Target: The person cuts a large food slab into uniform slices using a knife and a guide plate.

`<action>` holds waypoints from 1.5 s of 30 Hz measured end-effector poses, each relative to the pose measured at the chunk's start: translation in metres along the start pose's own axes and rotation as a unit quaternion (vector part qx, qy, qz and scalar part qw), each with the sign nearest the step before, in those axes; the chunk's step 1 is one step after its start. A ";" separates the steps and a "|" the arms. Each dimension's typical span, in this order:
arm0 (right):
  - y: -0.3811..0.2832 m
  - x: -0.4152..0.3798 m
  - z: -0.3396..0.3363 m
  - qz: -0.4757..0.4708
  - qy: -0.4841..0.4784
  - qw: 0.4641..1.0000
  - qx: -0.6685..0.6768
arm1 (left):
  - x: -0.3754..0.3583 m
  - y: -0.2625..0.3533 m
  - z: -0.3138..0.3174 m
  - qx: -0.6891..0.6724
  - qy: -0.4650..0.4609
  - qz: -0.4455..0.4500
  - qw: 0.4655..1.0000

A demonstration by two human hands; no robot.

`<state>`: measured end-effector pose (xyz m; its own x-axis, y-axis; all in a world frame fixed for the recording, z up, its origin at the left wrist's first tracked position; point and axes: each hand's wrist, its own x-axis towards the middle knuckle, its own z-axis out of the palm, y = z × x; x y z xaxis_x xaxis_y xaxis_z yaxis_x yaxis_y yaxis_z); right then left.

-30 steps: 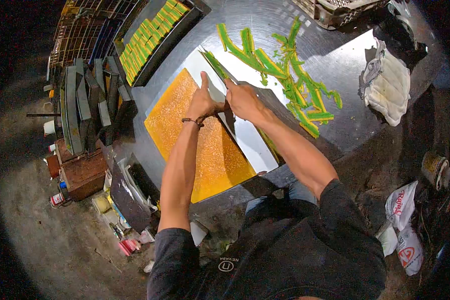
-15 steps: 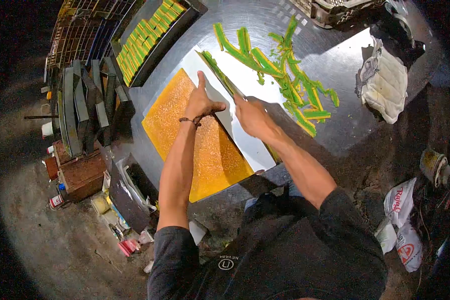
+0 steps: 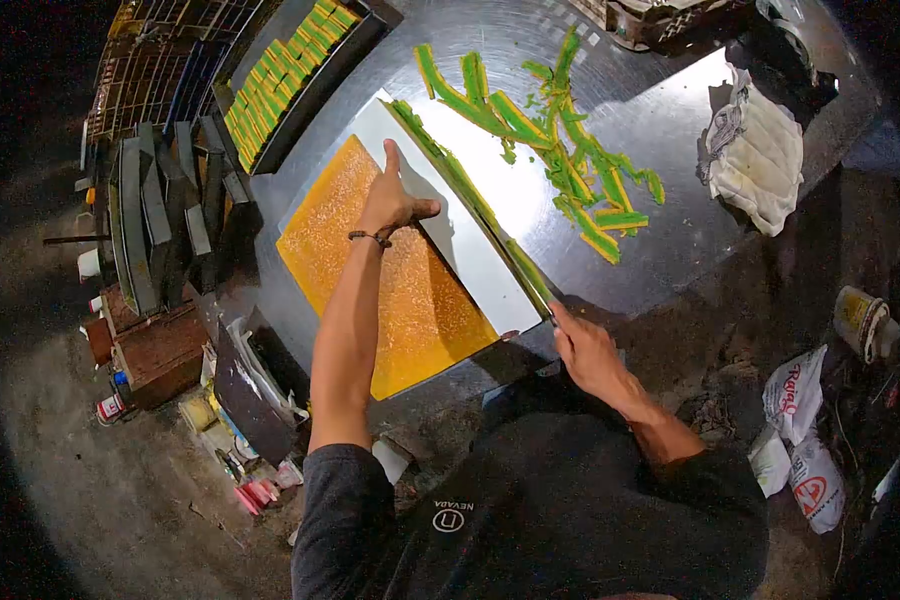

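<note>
My left hand [image 3: 394, 201] lies with thumb and forefinger spread over a long white board [image 3: 465, 265] and the golden, sesame-speckled cake sheet [image 3: 332, 235] beneath it. A thin green-and-yellow strip [image 3: 450, 178] runs along the board's right edge. At the near end of that edge, my right hand [image 3: 594, 352] is closed on a knife [image 3: 546, 308]; its handle is hidden in the fingers and only a little of the blade shows. Green-and-yellow trimmings [image 3: 518, 122] lie in a loose heap on the metal table beyond the board.
A dark tray [image 3: 322, 78] holds rows of green-and-yellow pieces at upper left. Dark metal bars [image 3: 155, 215] stand left of the table. A folded white cloth [image 3: 758, 160] lies at the table's right, below a crate [image 3: 660, 22]. White bags [image 3: 796, 395] rest at lower right.
My right hand has drawn the knife down along the board's right edge, from its middle to its near end. The left hand stays in place on the board. The whole view has shifted slightly.
</note>
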<state>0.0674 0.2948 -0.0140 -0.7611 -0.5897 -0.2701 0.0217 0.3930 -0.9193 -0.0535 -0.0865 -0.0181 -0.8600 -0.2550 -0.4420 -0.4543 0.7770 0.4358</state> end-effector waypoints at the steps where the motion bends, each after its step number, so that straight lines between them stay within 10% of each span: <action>1: 0.004 -0.007 -0.002 0.002 0.001 1.000 0.000 | 0.000 -0.001 0.002 0.032 0.027 0.045 0.998; 17: -0.026 0.202 0.036 -0.127 0.064 0.990 -0.006 | -0.006 0.017 -0.007 -0.004 -0.017 -0.028 0.999; 33: -0.043 0.237 0.027 -0.095 0.107 0.989 0.046 | 0.006 -0.013 0.004 0.010 0.030 0.087 0.996; 45: -0.041 0.203 0.037 -0.097 0.062 0.993 0.037 | -0.001 0.004 -0.003 -0.030 -0.014 -0.002 0.999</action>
<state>-0.0641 0.1324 -0.0419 -0.8291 -0.5567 -0.0520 -0.0901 0.2248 -0.9702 -0.0550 -0.0847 -0.0136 -0.8523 -0.2411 -0.4641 -0.4707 0.7405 0.4797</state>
